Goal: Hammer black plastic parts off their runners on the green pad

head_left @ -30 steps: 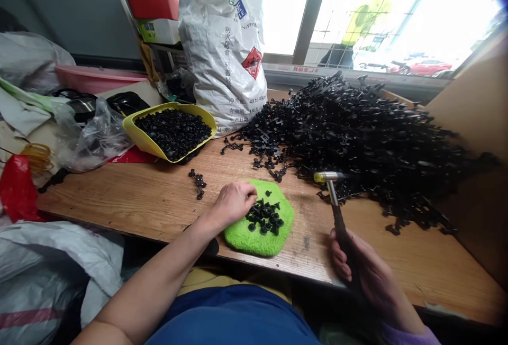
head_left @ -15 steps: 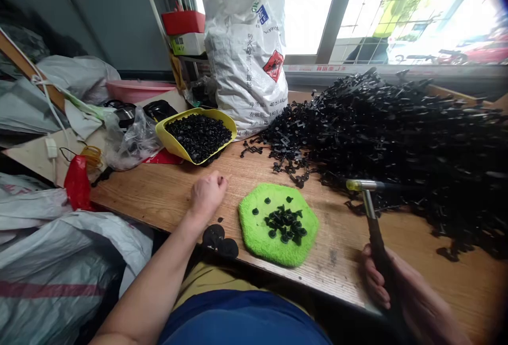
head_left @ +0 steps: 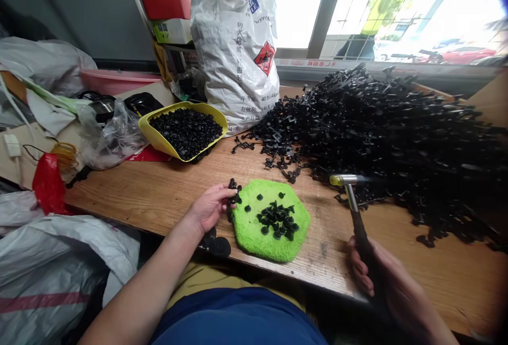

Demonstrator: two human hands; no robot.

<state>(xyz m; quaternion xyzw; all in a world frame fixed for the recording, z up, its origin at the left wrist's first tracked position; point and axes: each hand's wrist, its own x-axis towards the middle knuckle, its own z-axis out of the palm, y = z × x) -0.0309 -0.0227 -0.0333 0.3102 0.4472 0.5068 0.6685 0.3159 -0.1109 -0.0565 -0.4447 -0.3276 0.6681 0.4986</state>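
Note:
Between its thumb and fingers, my left hand (head_left: 211, 206) pinches a strip of black plastic parts (head_left: 230, 212), held upright at the left edge of a green hexagonal cloth pad (head_left: 246, 234). Several loose black parts (head_left: 277, 219) lie in a cluster on the pad, with a few single ones nearer its far edge. On the right, my right hand (head_left: 375, 268) is wrapped round the dark handle of a hammer (head_left: 352, 198). The hammer's metal head with a yellow tip is raised over the table, right of the pad.
A large heap of black parts (head_left: 381, 128) covers the back right of the wooden table (head_left: 159, 191). Behind the pad stands a white sack (head_left: 238, 54). A yellow scoop (head_left: 161, 141) full of small black parts is at the back left. Black discs (head_left: 219, 246) lie by the front edge.
My left hand has turned from a closed fist to show the strip of black parts in its fingers, beside the pad. The whole view has shifted, and the hammer stays raised in my right hand.

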